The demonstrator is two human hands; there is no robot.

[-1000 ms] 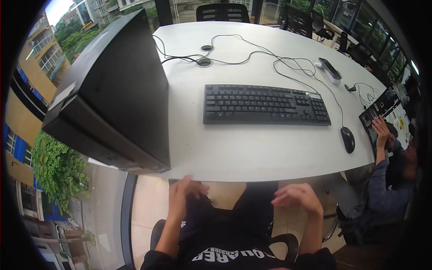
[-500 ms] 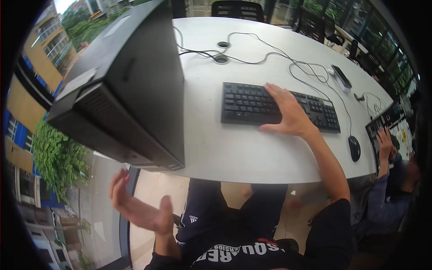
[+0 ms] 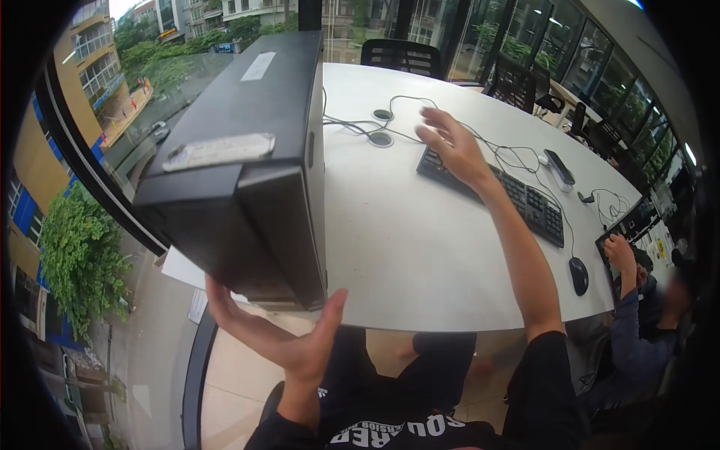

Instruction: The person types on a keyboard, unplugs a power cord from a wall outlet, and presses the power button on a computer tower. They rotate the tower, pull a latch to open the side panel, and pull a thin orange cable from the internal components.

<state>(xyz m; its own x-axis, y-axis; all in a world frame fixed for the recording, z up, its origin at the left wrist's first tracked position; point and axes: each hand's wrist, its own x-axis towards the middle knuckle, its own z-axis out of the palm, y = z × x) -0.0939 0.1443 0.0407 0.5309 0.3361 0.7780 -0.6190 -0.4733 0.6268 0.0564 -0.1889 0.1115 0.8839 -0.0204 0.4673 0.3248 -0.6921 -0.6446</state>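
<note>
A black computer tower [image 3: 281, 217] stands upright on the left part of the white table, its front end toward me. My left hand [image 3: 289, 337] spans the tower's lower front, the thumb at its right bottom corner and the fingers at its left bottom edge; some fingertips are hidden. Over the left end of a black keyboard [image 3: 525, 199], my right hand [image 3: 457, 150] is raised, fingers apart and holding nothing. The keyboard lies slanted on the table, partly behind my right hand and forearm.
A black mouse [image 3: 578, 276] lies right of the keyboard. Cables run from the tower past two round table holes [image 3: 381, 139]. A black phone-like object [image 3: 559, 166] lies farther back. At the right, another person's hand [image 3: 620, 253] is near dark equipment. A black chair [image 3: 401, 58] stands beyond the table.
My left hand has moved up onto the tower's lower front. My right hand has lifted off the keyboard, which now lies more slanted and farther from the tower. The camera view has shifted.
</note>
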